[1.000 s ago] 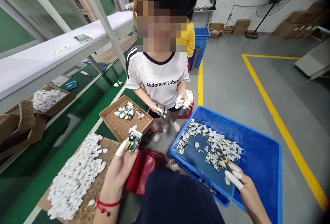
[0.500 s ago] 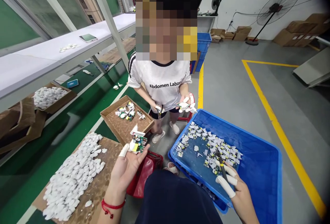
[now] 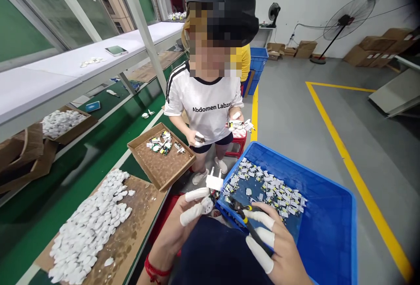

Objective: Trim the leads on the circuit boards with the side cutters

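Note:
My left hand (image 3: 193, 212), with white finger cots, pinches a small white plug part (image 3: 214, 183) with two metal prongs pointing up. My right hand (image 3: 274, 245), also in finger cots, grips a pair of black-and-yellow cutters (image 3: 241, 212) whose tip points at the plug part. Both hands meet over my dark-clothed lap, at the near left rim of a blue crate (image 3: 331, 241). Inside the crate lie several small circuit boards with white parts (image 3: 272, 188).
A heap of white plastic pieces (image 3: 88, 228) lies on cardboard at my left. A cardboard tray (image 3: 160, 162) holds a few boards. A person in a white shirt (image 3: 206, 105) stands facing me, holding parts. A red stool (image 3: 238, 140) and green bench (image 3: 82, 158) are nearby.
My left hand swung from the cardboard side to my lap, now showing the plug prongs instead of the green board. My right hand left the crate with the cutters and came to meet it.

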`<state>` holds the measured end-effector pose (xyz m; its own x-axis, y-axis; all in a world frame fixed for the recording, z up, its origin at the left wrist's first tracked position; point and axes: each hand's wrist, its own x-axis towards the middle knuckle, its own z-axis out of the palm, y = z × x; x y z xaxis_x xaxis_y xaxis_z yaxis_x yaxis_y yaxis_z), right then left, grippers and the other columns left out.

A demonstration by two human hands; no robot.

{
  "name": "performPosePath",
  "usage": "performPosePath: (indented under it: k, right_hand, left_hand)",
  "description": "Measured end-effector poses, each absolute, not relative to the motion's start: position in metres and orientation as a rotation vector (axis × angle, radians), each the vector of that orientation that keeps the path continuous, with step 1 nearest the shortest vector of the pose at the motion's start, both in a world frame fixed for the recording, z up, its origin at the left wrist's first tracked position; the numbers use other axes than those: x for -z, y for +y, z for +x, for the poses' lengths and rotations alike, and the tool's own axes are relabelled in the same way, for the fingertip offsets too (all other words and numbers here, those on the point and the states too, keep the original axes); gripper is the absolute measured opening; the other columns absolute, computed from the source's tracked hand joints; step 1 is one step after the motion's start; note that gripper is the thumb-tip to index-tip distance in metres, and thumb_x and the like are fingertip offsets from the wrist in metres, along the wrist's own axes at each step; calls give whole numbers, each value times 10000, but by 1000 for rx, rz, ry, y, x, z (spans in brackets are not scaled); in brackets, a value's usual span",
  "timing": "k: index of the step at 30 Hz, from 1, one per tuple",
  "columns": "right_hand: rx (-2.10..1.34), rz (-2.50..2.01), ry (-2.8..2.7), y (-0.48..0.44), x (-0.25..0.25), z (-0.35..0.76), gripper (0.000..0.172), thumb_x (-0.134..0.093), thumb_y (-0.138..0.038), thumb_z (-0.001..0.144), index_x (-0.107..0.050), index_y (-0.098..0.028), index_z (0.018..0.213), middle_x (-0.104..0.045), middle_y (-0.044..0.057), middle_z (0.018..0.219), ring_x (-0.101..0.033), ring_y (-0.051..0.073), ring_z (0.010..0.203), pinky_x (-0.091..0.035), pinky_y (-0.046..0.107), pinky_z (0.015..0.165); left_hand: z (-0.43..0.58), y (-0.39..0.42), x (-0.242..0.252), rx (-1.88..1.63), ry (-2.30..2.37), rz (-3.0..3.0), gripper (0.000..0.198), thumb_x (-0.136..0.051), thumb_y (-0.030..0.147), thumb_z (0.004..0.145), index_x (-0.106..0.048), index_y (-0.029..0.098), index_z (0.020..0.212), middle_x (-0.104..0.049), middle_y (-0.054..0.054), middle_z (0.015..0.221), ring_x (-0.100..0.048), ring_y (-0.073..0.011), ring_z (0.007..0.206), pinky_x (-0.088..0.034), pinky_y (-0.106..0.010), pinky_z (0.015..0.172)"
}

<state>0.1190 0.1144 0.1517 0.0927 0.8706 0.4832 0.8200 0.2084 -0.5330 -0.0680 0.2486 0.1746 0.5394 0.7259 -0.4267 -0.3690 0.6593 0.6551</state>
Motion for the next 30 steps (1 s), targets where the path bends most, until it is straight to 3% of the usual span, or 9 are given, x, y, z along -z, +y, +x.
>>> performPosePath:
  k: [4, 10, 18, 20, 24, 27, 30]
  right_hand:
    - [19, -1579, -1756, 116, -163, 115, 84, -551, -184, 865, -625, -208, 897, -674, 106, 1035, -550, 278, 1127, -548, 477, 834]
    - [61, -1594, -1788, 117, -170, 113, 104, -569, -133, 849, -606, -183, 932, -656, 106, 1029, -502, 293, 1159, -454, 493, 887]
    - [156, -1602, -1874, 118, -182, 116, 131, -564, -112, 836, -632, -103, 948, -674, 124, 951, -530, 311, 1079, -505, 470, 834]
    - [167, -1610, -1919, 117, -182, 118, 105, -546, -93, 826, -647, -87, 855, -669, 129, 865, -529, 334, 1068, -508, 492, 831]
    - [165, -1607, -2010, 114, -183, 126, 223, -495, -117, 828, -623, -134, 647, -609, 115, 699, -543, 354, 1031, -517, 516, 832]
    - [-89, -1580, -2007, 117, -185, 129, 230, -476, -164, 877, -606, -154, 688, -608, 87, 731, -564, 284, 974, -535, 432, 811]
    - [-615, -1461, -1845, 123, -188, 130, 319, -415, -263, 942, -518, -183, 651, -542, 30, 689, -533, 177, 771, -484, 317, 663]
  left_hand:
    - [-66, 245, -186, -654, 756, 592, 383, -943, 262, 437, -787, 216, 783, -757, -20, 795, -644, -114, 690, -532, -172, 657]
    - [-63, 242, -185, -696, 741, 574, 385, -930, 253, 478, -785, 225, 833, -759, -33, 886, -656, -138, 781, -537, -189, 718]
    - [-64, 241, -188, -671, 751, 597, 406, -937, 250, 456, -782, 224, 830, -741, -23, 810, -628, -113, 682, -524, -186, 663]
    - [-64, 241, -189, -659, 720, 619, 379, -932, 242, 474, -783, 226, 822, -747, -28, 835, -640, -116, 712, -524, -180, 674]
    - [-67, 243, -188, -613, 678, 685, 362, -921, 257, 507, -786, 226, 841, -736, -19, 732, -627, -94, 650, -511, -165, 649]
    - [-70, 246, -185, -601, 673, 738, 385, -918, 251, 517, -783, 217, 876, -729, -21, 712, -624, -96, 645, -512, -176, 658]
    - [-72, 247, -184, -618, 699, 737, 386, -923, 259, 504, -783, 221, 862, -732, -14, 725, -627, -98, 651, -517, -177, 669]
